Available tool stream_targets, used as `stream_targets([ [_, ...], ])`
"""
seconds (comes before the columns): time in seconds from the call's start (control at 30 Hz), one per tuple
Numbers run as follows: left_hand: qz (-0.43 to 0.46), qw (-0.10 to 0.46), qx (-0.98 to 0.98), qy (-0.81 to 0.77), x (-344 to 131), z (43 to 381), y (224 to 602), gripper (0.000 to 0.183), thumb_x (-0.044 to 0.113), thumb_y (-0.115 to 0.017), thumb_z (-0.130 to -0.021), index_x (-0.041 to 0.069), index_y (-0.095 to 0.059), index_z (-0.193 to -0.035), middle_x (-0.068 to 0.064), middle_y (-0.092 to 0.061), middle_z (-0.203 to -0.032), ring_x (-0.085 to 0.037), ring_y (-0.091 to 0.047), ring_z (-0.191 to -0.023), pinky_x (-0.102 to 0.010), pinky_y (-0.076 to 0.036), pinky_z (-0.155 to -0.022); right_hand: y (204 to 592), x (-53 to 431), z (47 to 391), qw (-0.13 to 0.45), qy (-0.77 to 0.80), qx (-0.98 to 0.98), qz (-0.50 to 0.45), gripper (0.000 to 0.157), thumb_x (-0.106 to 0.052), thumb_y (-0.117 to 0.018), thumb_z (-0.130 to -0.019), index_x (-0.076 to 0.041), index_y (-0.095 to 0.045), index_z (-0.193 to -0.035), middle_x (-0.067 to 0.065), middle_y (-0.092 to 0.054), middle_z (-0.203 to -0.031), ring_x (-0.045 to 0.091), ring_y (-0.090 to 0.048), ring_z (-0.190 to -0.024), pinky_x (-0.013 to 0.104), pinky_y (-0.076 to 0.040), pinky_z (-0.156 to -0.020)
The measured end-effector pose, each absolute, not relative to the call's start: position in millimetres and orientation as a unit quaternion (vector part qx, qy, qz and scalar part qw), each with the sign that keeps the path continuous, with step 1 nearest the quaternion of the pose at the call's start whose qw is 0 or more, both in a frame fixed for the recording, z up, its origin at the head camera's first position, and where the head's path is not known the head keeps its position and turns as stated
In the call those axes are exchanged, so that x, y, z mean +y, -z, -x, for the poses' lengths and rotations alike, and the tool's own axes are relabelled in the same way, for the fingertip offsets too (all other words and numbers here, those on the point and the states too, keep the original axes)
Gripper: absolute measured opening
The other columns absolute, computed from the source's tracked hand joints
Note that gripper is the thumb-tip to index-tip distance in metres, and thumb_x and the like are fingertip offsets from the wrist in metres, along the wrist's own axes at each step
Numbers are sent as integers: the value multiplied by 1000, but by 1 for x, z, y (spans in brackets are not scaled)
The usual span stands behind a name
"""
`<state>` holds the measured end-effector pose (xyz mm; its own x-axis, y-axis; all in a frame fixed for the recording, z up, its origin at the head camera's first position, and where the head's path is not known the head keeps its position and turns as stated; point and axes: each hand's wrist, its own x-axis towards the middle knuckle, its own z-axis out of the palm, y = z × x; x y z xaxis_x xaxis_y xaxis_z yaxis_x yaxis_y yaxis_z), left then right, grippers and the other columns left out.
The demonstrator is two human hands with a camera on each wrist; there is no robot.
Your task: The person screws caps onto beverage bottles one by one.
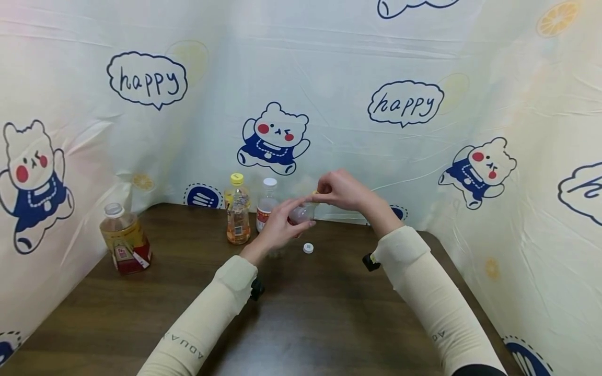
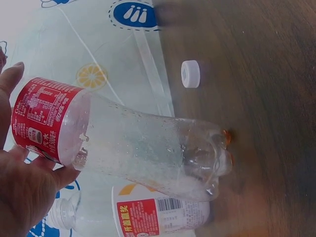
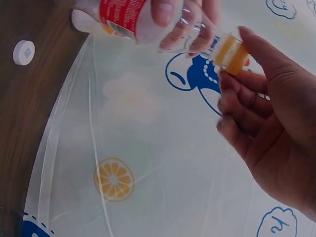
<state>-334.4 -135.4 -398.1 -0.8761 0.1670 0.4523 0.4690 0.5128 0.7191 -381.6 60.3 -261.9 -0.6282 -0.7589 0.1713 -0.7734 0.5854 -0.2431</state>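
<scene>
My left hand grips a clear plastic soda bottle around its red label. In the left wrist view the bottle is tilted, with its base toward the tabletop and a few droplets inside. Thumb and fingers of my right hand pinch a yellow cap at the bottle's mouth. In the head view the right hand mostly covers that cap. A loose white cap lies on the table just in front of the hands.
Behind the left hand stand a yellow-capped bottle with orange contents and a clear bottle with a white and red label. A wider brown-and-red labelled bottle stands at the left. Printed sheeting surrounds the dark wooden table.
</scene>
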Motion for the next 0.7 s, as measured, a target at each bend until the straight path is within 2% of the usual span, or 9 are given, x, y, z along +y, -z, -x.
stream_targets([
  [0.1,184,166,-855,455,-135,334,398,63,36,-78,-92,27,-53,-149,-5,-58,-141,-26,-54,-130,-52,-48,-107,263,60,381,22,-141,-899,-414,38,-46,-70,-97,-10,-78,-88,1,-67,-71,18,-57,-65,30,-51,-61],
  [0.2,184,166,-856,454,-136,333,397,61,35,-78,-92,26,-54,-148,-6,-58,-142,-27,-54,-130,-52,-48,-107,262,62,379,-1,-153,-897,-414,39,-46,-66,-99,-9,-76,-105,3,-71,-80,19,-62,-70,31,-54,-65],
  [0.3,182,164,-856,455,-136,333,398,60,35,-78,-93,26,-54,-147,-6,-57,-141,-27,-54,-130,-52,-49,-106,259,66,378,-33,-168,-887,-428,36,-37,-69,-99,-10,-69,-123,5,-72,-95,21,-66,-79,32,-57,-71],
  [0.37,181,163,-856,456,-136,333,398,59,35,-77,-93,25,-55,-146,-6,-57,-141,-28,-55,-129,-52,-50,-105,257,67,378,-52,-173,-880,-438,36,-31,-72,-98,-11,-67,-127,5,-72,-99,22,-68,-83,33,-58,-73],
  [0.47,181,164,-856,456,-136,333,398,59,35,-78,-93,24,-55,-146,-6,-58,-141,-27,-55,-129,-52,-50,-105,257,68,378,-65,-181,-876,-443,29,-28,-72,-98,-11,-69,-120,5,-72,-96,25,-68,-82,33,-58,-72],
  [0.57,183,164,-856,455,-135,333,398,61,36,-78,-92,24,-54,-147,-7,-58,-141,-27,-54,-130,-51,-49,-107,259,65,378,-51,-175,-883,-432,23,-30,-71,-98,-9,-73,-106,4,-72,-86,24,-66,-75,32,-57,-69],
  [0.7,183,166,-857,452,-134,333,398,63,36,-78,-92,26,-53,-149,-6,-57,-142,-26,-54,-131,-51,-48,-108,260,60,375,-8,-135,-908,-396,38,-46,-67,-99,-10,-76,-88,2,-68,-73,20,-61,-65,31,-53,-61],
])
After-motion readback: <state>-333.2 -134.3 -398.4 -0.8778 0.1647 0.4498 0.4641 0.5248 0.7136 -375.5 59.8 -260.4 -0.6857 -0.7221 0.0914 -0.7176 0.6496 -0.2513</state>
